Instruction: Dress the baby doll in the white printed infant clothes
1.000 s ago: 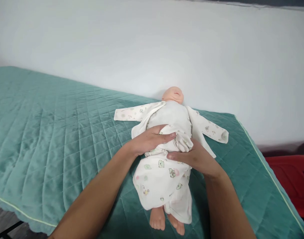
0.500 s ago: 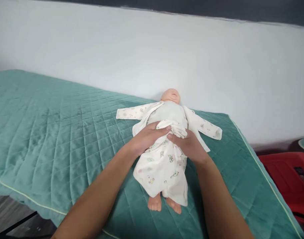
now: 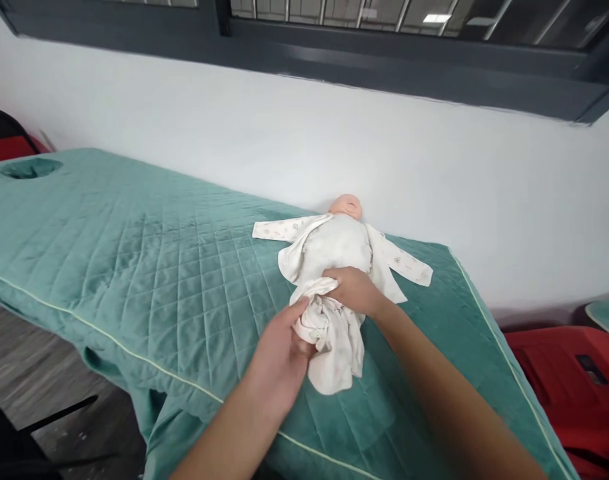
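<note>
A baby doll [image 3: 345, 205] lies on its back with its head by the wall, its pale cloth torso [image 3: 337, 247] bare between the spread sides of an open white printed jacket [image 3: 407, 263]. White printed baby pants [image 3: 329, 373] are bunched over its lower body. My left hand [image 3: 282, 347] is closed around the gathered cloth on the left side, thumb on top. At the waist end, my right hand [image 3: 354, 290] grips the fabric, its fingers bent. The doll's legs and feet are hidden by cloth and hands.
A green quilted cover [image 3: 184, 293] lies over the bed, which has a face hole [image 3: 32, 168] at its far left. The white wall [image 3: 194, 127] runs behind, under a dark window frame [image 3: 384, 60]. A red chair [image 3: 564, 387] stands at the right.
The pants are now gathered into a bunch, and the doll's feet no longer show. My left hand has moved down to the bunch's left side. The view has tilted up, showing the window.
</note>
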### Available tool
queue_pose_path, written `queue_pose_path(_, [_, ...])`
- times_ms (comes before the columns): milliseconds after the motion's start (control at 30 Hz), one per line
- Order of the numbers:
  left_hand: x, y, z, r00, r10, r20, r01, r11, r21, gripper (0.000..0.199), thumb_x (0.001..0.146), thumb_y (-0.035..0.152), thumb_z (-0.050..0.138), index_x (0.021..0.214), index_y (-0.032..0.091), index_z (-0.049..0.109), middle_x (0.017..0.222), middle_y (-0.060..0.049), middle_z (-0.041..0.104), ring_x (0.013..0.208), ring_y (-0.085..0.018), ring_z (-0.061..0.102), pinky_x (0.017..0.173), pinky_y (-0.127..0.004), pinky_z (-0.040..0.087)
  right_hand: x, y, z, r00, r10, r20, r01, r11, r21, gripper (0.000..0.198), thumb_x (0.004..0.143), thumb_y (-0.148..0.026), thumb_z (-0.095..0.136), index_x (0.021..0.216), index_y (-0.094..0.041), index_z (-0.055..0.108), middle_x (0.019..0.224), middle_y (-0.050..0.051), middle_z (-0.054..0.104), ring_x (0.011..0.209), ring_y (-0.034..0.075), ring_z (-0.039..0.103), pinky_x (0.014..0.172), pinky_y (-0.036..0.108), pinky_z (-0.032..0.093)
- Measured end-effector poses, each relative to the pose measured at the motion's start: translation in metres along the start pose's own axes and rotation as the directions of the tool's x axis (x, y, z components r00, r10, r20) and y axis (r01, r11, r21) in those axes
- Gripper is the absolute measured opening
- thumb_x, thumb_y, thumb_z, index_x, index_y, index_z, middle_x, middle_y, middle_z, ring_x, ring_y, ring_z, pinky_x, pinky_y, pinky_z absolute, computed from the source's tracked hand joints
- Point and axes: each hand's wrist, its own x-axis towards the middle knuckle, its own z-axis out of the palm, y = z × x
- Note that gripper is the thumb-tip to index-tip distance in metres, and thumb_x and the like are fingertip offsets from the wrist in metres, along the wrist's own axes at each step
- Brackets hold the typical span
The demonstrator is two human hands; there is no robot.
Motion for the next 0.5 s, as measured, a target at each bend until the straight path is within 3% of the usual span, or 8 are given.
queue_pose_path(133, [-0.032, -0.020, 0.001, 0.995, 0.005, -0.098, -0.012, 0.998, -0.063, 0.029, 0.085, 0.038, 0.065, 0.109, 0.022, 0.068, 0.119, -0.009, 0.071, 0.108, -0.028, 0.068, 0.087, -0.037, 0.057, 0.000, 0.002, 0.000, 0.994, -0.080, 0.070, 0.085, 0.993, -0.078, 0.011, 0.082, -0.028, 0.064, 0.079, -0.021, 0.071, 0.088, 0.003, 0.074, 0.082, 0.019, 0.064, 0.069, 0.026, 0.038])
queue_pose_path(300, [-0.053, -0.048, -0.004, 0.975, -0.024, -0.220, -0.024, 0.978, -0.209, 0.029, 0.076, 0.030, 0.077, 0.102, 0.020, 0.068, 0.116, -0.011, 0.072, 0.112, -0.028, 0.067, 0.092, -0.036, 0.057, -0.004, 0.004, 0.002, 0.986, -0.129, 0.109, 0.138, 0.987, -0.077, 0.016, 0.081, -0.017, 0.059, 0.082, -0.020, 0.074, 0.092, 0.003, 0.076, 0.085, 0.020, 0.065, 0.072, 0.027, 0.039])
queue_pose_path(500, [-0.053, -0.082, -0.026, 0.951, 0.106, -0.290, -0.144, 0.983, -0.114, 0.045, 0.063, 0.042, 0.088, 0.092, 0.018, 0.065, 0.094, -0.009, 0.074, 0.099, -0.028, 0.071, 0.085, -0.037, 0.057, -0.005, 0.004, 0.002, 0.981, -0.148, 0.128, 0.158, 0.985, -0.075, 0.018, 0.076, -0.012, 0.061, 0.078, -0.022, 0.076, 0.085, 0.002, 0.076, 0.079, 0.020, 0.064, 0.065, 0.028, 0.037])
